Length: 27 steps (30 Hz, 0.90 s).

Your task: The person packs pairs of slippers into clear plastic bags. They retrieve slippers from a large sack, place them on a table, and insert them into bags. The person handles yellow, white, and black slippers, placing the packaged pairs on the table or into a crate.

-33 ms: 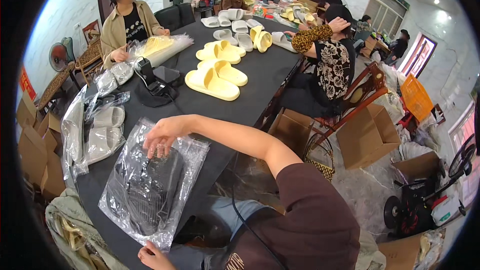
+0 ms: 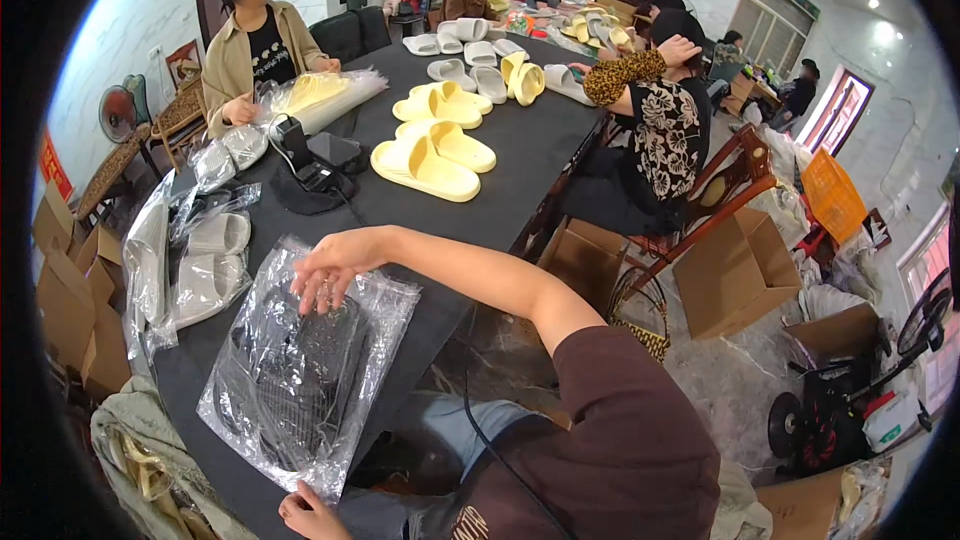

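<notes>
A clear plastic bag (image 2: 375, 305) lies on the black-covered table in front of me, with dark slippers (image 2: 300, 395) inside it; glare on the plastic hides part of their shape. My right hand (image 2: 335, 265) reaches over the far part of the bag, its fingers apart and bent downward, holding nothing. At the near edge of the bag, my left hand (image 2: 310, 514) has its thumb and fingers closed on the plastic. Left of the bag are grey slippers (image 2: 210, 265) in clear wrapping.
Yellow slippers (image 2: 430, 165) and grey slippers (image 2: 470, 75) stand farther along the table. A black device with a cable (image 2: 310, 165) sits beyond the bag. Across from me, a person (image 2: 262, 50) handles plastic bags; another person (image 2: 665, 130) sits right. Cardboard boxes (image 2: 735, 265) stand on the floor.
My right hand has shifted slightly to the right, and its fingers look a little more spread. My left hand stays at the bag's near edge.
</notes>
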{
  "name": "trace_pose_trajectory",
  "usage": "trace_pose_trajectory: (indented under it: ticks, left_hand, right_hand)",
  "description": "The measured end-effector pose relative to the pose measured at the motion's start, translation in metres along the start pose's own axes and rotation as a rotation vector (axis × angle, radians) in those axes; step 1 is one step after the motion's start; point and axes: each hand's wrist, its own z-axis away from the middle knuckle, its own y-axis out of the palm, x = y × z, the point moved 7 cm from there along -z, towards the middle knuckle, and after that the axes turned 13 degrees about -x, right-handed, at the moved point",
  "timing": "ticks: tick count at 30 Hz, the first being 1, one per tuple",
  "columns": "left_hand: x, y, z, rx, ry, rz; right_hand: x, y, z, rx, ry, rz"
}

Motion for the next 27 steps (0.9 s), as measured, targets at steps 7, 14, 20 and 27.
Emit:
trace_pose_trajectory:
  ticks: [7,14,20,27]
  left_hand:
    - [0.008,-0.004,0.011,-0.128,-0.121,0.425]
    - [-0.006,-0.011,0.006,0.043,-0.005,0.204]
    - [-0.016,-0.011,0.010,-0.022,0.012,0.073]
    - [-0.014,-0.013,0.012,0.007,-0.017,0.013]
  right_hand:
    - [-0.031,-0.041,-0.021,-0.073,0.029,0.391]
    - [-0.025,0.041,-0.055,0.152,-0.900,1.549]
    - [-0.032,0.032,-0.061,0.300,-1.154,1.610]
    - [-0.040,0.068,-0.062,0.288,-1.134,1.290]
